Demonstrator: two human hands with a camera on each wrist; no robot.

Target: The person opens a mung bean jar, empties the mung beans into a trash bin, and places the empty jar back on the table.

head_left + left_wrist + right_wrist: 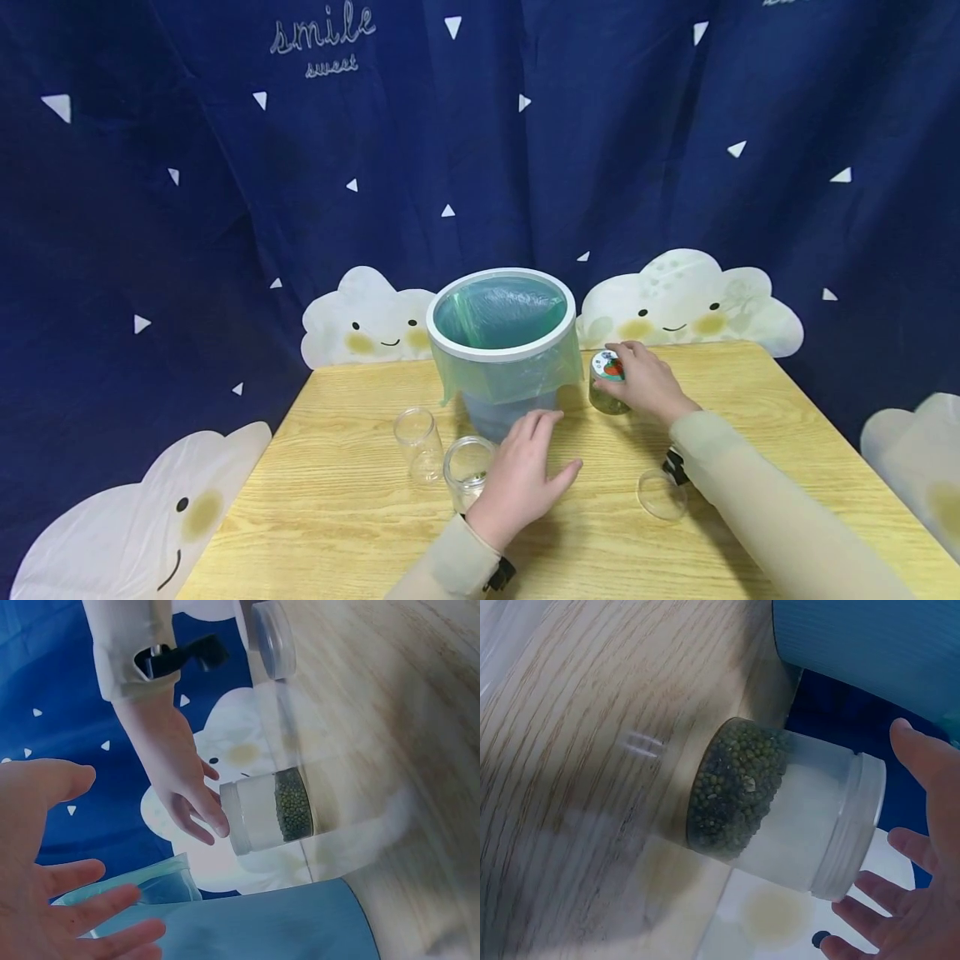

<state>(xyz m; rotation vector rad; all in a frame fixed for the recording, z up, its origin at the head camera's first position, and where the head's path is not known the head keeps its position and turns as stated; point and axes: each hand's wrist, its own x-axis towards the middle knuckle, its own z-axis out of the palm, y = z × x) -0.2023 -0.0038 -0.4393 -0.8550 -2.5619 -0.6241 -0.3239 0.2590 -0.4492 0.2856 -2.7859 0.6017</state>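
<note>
Just left of the left hand (pixel 517 477), the open jar (pixel 454 475) is partly blocked from us, and we cannot identify the tiny specks (pixel 474 479) inside. The right hand (pixel 647 383) hides part of the lidded jar (pixel 606 397); whether they touch, we cannot tell. Beside the left hand, the left wrist view cuts off the bin (pixel 262 930).

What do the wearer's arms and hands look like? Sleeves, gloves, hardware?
Left hand and right hand: no gloves. Long, plain pale-beige sleeves on both arms, left sleeve and right sleeve. Black strap-like pieces at both cuffs, left piece, right piece. No cables visible.
</note>
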